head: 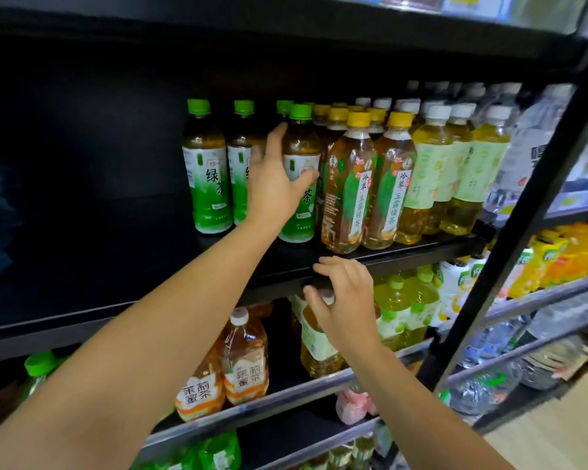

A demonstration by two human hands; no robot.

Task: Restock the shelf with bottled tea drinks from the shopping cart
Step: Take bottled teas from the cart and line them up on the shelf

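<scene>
Full green tea bottle (pixel 299 174) standing on the black shelf (pixel 404 254), near its front. Left hand (pixel 275 184) wrapped round its middle. Right hand (pixel 343 300) loose, holding nothing. Probably heavy, smooth, slippery. Best held round the label.

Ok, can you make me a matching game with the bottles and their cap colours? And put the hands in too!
Column one:
1. bottle the left hand grips
2. amber bottles right of it
3. pale yellow bottles further right
4. right hand

Column two:
A. white caps
B. at the shelf's front edge, holding nothing
C. green cap
D. yellow caps

Pairs: 1-C, 2-D, 3-A, 4-B
</scene>
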